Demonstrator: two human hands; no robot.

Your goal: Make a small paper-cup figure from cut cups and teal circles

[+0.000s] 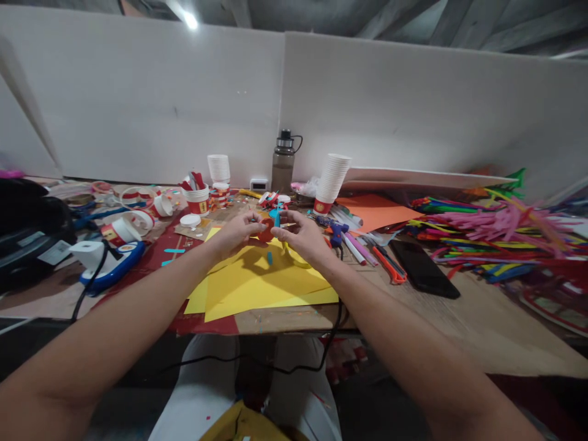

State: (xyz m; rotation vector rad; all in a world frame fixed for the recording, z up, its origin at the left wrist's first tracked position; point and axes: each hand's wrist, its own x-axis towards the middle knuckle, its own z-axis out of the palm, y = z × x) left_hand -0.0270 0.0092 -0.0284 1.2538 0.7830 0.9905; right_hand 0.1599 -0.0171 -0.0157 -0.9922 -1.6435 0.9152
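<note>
2 bare forearms right up close, reaching over a messy table with yellow sheets on it. Left hand and right hand are just above those, near each other. Left one's pinching a red disc between them, right one's got a slimmer blue strip upright in its fingers. Tiniest: 1 blue scrap over the yellow.

bottle looked smooth, translucent plastic. in front of bottle: yellow sheets were matt paper, red disc looked matt. right of bottle: cup stack looked smooth paper, phone face was smooth, pipe cleaners looked fuzzy. left of bottle: blue-edged base was smooth plastic. behind bottle: white panel looked smooth, matt.
</note>
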